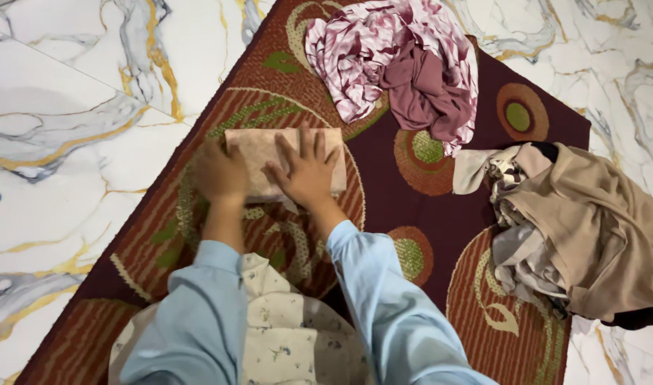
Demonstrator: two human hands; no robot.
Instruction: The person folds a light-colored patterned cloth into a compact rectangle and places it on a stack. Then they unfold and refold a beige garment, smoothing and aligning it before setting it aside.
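Observation:
A small folded beige cloth (258, 146) lies on a dark red patterned rug (383, 207). My left hand (219, 172) rests on the cloth's left edge with its fingers curled over it. My right hand (306, 170) presses flat on the cloth's right half, fingers spread. Both arms wear light blue sleeves.
A pink and white patterned garment with a mauve piece (401, 60) lies crumpled at the rug's far end. A heap of tan, grey and black clothes (583, 228) sits at the right. A pale floral cloth (291, 335) lies on my lap. White marble floor (62, 128) surrounds the rug.

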